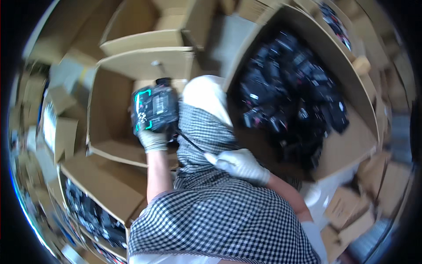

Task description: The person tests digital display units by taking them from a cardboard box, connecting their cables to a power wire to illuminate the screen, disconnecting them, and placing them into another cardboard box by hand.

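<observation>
A dark, boxy item with bright teal marks and a pale label [157, 105], apparently wrapped in shiny clear plastic, is held above an open cardboard carton [110, 147]. My left hand [153, 140], in a white glove, grips its near edge. My right hand [244, 165], also gloved, is closed in front of my checked apron. A thin black strip like a cord [191, 142] runs from the wrapped item to my right fingertips, which pinch its end. The item is blurred, so its exact kind cannot be made out.
At right stands a large carton [347, 158] heaped with black plastic-wrapped items [292, 83]. Another open carton [145, 40] is beyond the left one. Nearer at left, a carton holds more dark items [92, 213]. Flattened or folded boxes [351, 211] lie at lower right.
</observation>
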### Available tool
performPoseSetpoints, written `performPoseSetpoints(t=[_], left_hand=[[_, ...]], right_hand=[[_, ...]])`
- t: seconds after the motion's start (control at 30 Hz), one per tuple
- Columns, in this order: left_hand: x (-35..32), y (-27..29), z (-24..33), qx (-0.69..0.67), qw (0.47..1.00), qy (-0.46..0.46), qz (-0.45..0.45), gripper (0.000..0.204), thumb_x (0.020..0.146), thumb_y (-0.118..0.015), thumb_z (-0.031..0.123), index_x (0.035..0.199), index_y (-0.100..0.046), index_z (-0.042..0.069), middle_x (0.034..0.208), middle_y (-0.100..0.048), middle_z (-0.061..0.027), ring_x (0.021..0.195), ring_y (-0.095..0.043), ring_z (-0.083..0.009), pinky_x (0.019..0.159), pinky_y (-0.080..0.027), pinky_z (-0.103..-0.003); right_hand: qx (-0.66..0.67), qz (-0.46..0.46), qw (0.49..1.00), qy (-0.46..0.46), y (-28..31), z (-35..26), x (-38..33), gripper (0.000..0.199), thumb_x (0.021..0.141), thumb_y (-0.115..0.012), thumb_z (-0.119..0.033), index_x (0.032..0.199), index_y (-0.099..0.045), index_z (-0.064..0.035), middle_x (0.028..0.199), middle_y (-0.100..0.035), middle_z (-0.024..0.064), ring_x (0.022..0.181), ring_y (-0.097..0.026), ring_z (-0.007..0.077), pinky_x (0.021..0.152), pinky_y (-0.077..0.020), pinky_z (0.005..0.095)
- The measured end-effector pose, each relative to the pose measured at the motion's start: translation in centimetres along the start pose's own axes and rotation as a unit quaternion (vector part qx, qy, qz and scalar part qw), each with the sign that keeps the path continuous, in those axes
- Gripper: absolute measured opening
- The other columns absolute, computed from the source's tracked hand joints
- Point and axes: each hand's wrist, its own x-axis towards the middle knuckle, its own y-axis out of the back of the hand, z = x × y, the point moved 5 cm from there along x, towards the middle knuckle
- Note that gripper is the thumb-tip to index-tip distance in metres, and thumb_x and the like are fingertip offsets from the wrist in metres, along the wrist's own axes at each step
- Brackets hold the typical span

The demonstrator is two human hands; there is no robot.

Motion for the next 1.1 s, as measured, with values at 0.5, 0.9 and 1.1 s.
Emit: performPoseSetpoints(t=[0.5, 0.9, 1.1], left_hand=[[-12.1, -20.0, -14.0, 0.563, 0.539, -0.420, -0.465, 0.023, 0.089, -0.057, 0.008, 0.110, -0.061, 0.002, 0.107, -0.064, -0.0145, 0.100, -0.060, -0.0295, 0.090, -0.046, -0.039], [-12.2, -10.7, -45.9, 0.762, -0.113, -0.148, -0.620, 0.048, 0.077, -0.067, 0.031, 0.122, -0.057, 0.015, 0.101, -0.069, -0.0127, 0.096, -0.066, -0.0303, 0.084, -0.049, -0.041], [-9.7, -12.0, -35.3, 0.717, 0.301, -0.163, -0.607, 0.027, 0.089, -0.060, 0.034, 0.103, -0.067, 0.012, 0.088, -0.068, -0.0101, 0.080, -0.064, -0.0250, 0.072, -0.049, -0.036]], right_hand=[[0.085, 0.162, 0.977, -0.112, 0.3, 7.1, -10.2, 0.046, 0.095, -0.042, -0.048, 0.085, -0.065, -0.0098, 0.074, -0.065, 0.0100, 0.066, -0.063, 0.0298, 0.062, -0.0497, 0.0417], [-0.051, 0.295, 0.953, -0.050, -1.5, 8.5, -17.2, 0.026, 0.095, -0.047, -0.025, 0.114, -0.063, -0.0174, 0.093, -0.067, 0.0021, 0.075, -0.066, 0.0198, 0.062, -0.0529, 0.0311], [-0.088, 0.327, 0.941, -0.020, -1.0, 8.7, -17.8, 0.023, 0.090, -0.058, -0.019, 0.112, -0.066, -0.0135, 0.087, -0.067, 0.0033, 0.068, -0.064, 0.0178, 0.058, -0.0524, 0.0290]])
